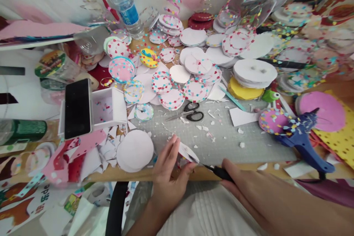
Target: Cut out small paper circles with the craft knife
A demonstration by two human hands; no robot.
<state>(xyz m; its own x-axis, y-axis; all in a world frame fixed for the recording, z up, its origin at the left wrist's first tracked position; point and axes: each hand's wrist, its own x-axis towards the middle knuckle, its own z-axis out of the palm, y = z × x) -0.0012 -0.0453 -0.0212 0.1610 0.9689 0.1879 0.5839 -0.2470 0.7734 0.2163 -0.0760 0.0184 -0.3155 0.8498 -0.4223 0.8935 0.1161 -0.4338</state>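
Note:
My left hand is closed on a small white paper piece with some red and blue specks beneath it, held over the front edge of the table. My right hand grips black-handled scissors, whose thin blades meet that paper; the finger loops are hidden in the hand. Beyond my hands, a second pair of black scissors lies on the grey cutting mat. White paper discs are stacked to the left of my left hand.
Star-trimmed paper discs crowd the back of the mat. A blue glue gun lies on the right. A black phone leans on a white box at the left. A water bottle stands behind. Paper scraps cover the left front.

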